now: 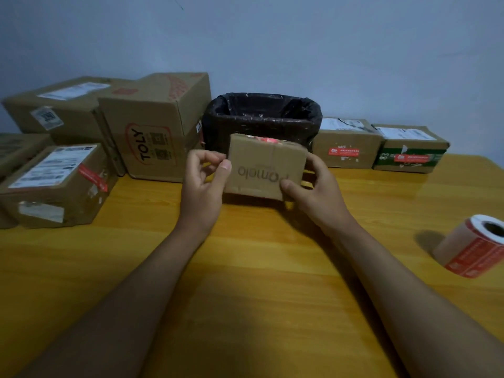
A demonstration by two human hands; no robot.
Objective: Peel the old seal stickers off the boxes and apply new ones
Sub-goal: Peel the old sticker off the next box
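Both forearms reach forward, left hand (203,184) pinching with curled fingers, right hand (313,192) gripping, thumb pressed forward.

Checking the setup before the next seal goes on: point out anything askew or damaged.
The Pomelo box, held by the left hand and right hand, is upside down. The lower-left box shows torn label remnants.
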